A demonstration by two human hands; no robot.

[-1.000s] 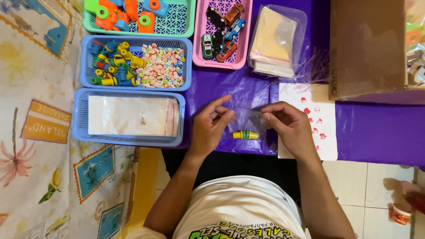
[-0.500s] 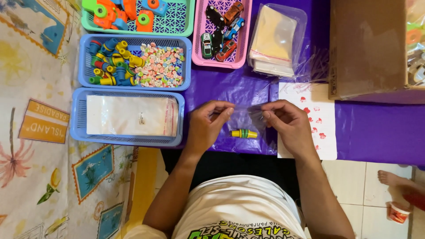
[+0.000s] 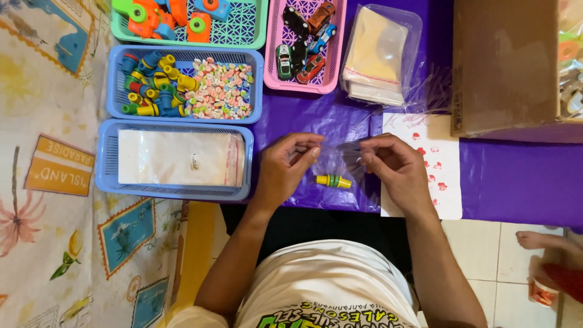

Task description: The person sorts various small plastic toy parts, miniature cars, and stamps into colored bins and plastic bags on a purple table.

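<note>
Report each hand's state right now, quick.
Left hand: closed, pinching one edge of the clear plastic bag.
Right hand: closed, pinching the bag's other edge.

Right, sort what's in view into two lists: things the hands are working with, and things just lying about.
In hand:
left hand
right hand
clear plastic bag, pinched between both hands
small yellow-green toy, seemingly inside the bag

Lying about:
pink basket of toy cars
blue basket of flat bags
cardboard box

Pink basket [image 3: 274,80] of toy cars [image 3: 302,37]; cardboard box [image 3: 505,67] right.
</note>
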